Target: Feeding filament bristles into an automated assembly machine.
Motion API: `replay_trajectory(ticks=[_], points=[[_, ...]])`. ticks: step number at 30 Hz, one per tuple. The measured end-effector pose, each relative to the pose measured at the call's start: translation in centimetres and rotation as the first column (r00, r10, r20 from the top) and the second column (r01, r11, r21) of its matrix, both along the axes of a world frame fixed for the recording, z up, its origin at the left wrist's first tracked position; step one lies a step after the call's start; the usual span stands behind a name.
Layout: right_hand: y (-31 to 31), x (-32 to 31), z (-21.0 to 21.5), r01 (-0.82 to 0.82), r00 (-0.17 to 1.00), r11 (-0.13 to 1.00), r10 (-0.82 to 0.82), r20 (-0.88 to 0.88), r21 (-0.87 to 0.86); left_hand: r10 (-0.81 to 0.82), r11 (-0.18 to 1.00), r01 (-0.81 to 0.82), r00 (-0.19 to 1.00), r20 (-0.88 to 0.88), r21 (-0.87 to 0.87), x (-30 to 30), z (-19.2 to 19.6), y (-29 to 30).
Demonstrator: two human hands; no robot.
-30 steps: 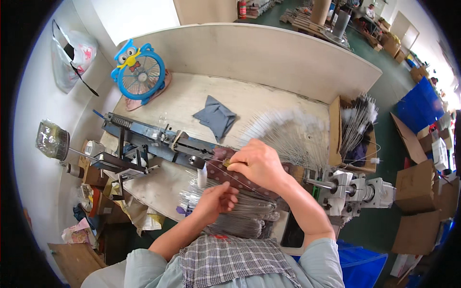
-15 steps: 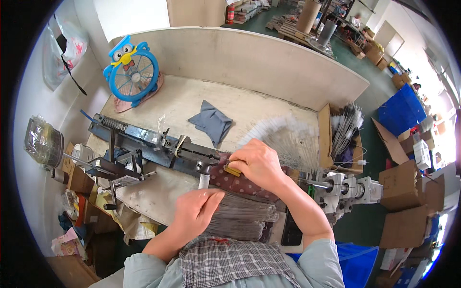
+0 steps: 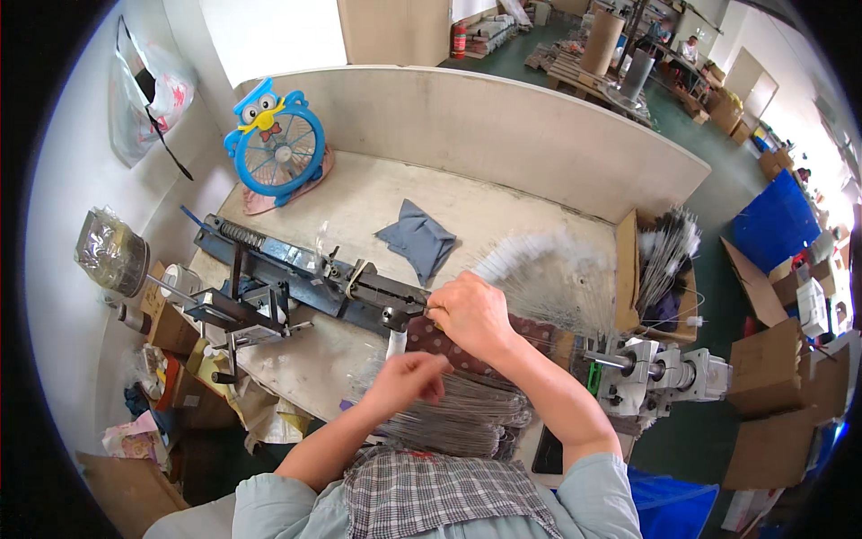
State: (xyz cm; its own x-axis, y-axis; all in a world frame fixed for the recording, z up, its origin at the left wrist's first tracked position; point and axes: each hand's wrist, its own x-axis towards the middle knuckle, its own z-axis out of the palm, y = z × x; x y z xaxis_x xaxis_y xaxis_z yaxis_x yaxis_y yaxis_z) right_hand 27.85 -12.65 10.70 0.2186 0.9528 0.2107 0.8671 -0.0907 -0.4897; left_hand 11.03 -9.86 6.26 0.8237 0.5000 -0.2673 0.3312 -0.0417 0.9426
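Note:
My right hand is closed at the right end of a long black metal fixture with a spring. A sliver of a small yellow piece shows under its fingers; the rest is hidden. My left hand hovers lower left, over thin grey wires, with fingers curled together; I cannot make out what is in them. Between fixture and hand stands a short white-sleeved post. A bundle of thin grey wires lies in front of me, below a maroon polka-dot cloth.
White-tipped wires fan out at right, beside a cardboard box of more wires. A grey cloth and a blue cartoon fan sit behind. A metal shaft unit is at right, a cranked stand at left.
My right hand has shifted left against the fixture's end, covering most of the yellow piece. My left hand has moved right and slightly down, over the wires. The whole view has shifted slightly.

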Motion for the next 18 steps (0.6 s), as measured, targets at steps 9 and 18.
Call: replay_trajectory(ticks=[9, 18], points=[[0.2, 0.4, -0.7, -0.017, 0.999, 1.0, 0.018, -0.042, 0.024, 0.567, 0.111, -0.091, 0.824, -0.012, -0.99, -1.5, -0.3, 3.4], [-0.1, -0.2, -0.1, -0.001, 1.0, 0.999, 0.002, 0.022, -0.045, 0.245, 0.926, -0.138, 0.927, -0.283, 0.35, 0.0, -0.6, 3.8]])
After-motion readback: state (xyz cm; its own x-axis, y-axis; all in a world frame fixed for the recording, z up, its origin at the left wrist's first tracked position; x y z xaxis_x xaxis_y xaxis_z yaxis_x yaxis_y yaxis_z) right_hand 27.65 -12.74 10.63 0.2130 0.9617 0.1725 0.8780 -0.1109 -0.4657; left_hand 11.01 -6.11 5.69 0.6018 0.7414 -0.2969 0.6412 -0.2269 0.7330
